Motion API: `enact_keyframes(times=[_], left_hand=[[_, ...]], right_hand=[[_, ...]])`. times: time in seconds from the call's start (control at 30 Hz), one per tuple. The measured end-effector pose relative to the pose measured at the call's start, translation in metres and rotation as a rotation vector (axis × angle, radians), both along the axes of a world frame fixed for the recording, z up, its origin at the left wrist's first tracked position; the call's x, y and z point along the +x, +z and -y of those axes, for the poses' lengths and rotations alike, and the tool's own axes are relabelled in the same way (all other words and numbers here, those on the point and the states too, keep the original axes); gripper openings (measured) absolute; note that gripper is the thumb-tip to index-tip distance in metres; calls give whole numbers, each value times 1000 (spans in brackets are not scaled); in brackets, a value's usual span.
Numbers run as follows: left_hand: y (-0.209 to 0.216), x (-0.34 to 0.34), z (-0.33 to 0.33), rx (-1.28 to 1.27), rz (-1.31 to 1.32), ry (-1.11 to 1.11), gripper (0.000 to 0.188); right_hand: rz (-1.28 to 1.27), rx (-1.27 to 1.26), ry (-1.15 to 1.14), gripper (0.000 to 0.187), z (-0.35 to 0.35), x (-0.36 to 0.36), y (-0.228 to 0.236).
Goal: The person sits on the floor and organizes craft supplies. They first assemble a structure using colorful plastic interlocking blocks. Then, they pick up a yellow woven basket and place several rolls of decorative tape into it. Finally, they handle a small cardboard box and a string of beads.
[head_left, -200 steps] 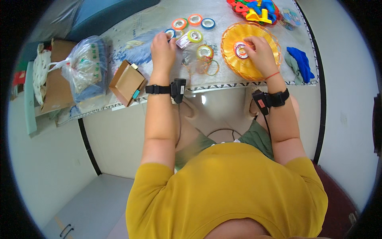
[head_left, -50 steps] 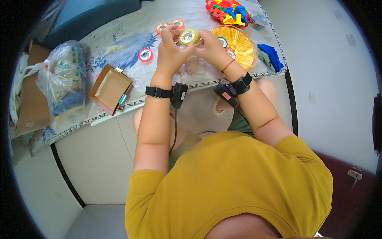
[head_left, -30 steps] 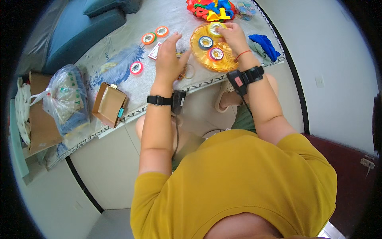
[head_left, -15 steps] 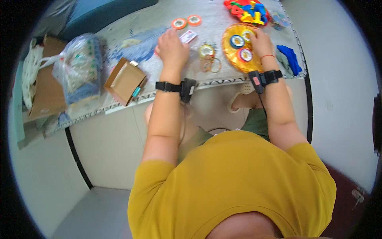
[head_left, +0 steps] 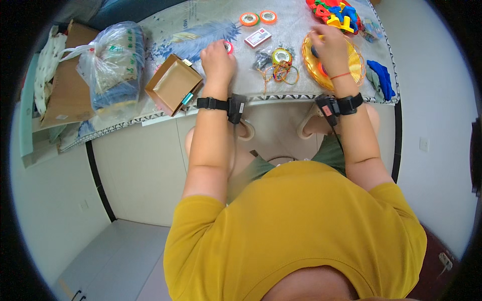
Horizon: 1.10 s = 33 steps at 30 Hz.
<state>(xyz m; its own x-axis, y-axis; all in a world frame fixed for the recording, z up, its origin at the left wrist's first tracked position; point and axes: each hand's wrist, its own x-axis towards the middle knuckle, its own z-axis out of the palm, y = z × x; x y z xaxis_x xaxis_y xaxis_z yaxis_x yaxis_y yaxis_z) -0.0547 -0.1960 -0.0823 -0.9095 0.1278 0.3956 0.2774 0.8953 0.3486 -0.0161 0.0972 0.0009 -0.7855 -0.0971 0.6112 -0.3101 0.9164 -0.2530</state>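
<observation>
My left hand (head_left: 218,64) is above the table, fingers curled round a small spool with a pink-red rim (head_left: 229,47) whose edge shows beside the fingertips. Over a round golden basket (head_left: 357,62) is my right hand (head_left: 332,47), its fingers bent; what they hold, if anything, is hidden. Under that hand parts of a dark blue spool (head_left: 314,51) and an orange-red spool (head_left: 323,69) show in the basket. Between my hands lie a small red-and-white box (head_left: 258,37), a yellow spool (head_left: 281,55) and tangled coloured rubber bands (head_left: 285,74).
Two orange-rimmed spools (head_left: 249,19) lie farther back. A red tray (head_left: 312,6) of colourful plastic pieces stands beyond the basket, with blue cloth (head_left: 380,80) to its right. On the left are an open cardboard box (head_left: 168,83), a tied plastic bag (head_left: 114,65) and a larger carton (head_left: 70,100).
The view has shifted, so the table things appear farther right. My right hand has moved across the basket and covers its spools. The pink-red rim now shows on the other side of my left hand.
</observation>
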Motion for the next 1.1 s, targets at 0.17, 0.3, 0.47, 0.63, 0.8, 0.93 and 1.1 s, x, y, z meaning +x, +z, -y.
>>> enact_keyframes(times=[0.17, 0.3, 0.47, 0.63, 0.8, 0.93, 1.1], left_hand=[[9, 2, 4, 102, -5, 7, 47], [19, 8, 0, 87, 53, 10, 47], [34, 17, -7, 131, 54, -62, 41], [39, 12, -13, 183, -28, -97, 40], [50, 10, -24, 265, -132, -91, 42], [59, 11, -50, 376, -245, -265, 41], [59, 13, -77, 349, -251, -341, 42]], right_hand=[[316, 238, 129, 12, 62, 7, -28], [453, 374, 23, 9, 79, 6, -37], [558, 241, -151, 15, 90, 1, -36], [447, 189, -116, 11, 85, 2, -29], [197, -46, -49, 14, 67, 6, -11], [102, -222, -282, 21, -13, -1, 1], [401, -344, -473, 29, -82, 8, 4]])
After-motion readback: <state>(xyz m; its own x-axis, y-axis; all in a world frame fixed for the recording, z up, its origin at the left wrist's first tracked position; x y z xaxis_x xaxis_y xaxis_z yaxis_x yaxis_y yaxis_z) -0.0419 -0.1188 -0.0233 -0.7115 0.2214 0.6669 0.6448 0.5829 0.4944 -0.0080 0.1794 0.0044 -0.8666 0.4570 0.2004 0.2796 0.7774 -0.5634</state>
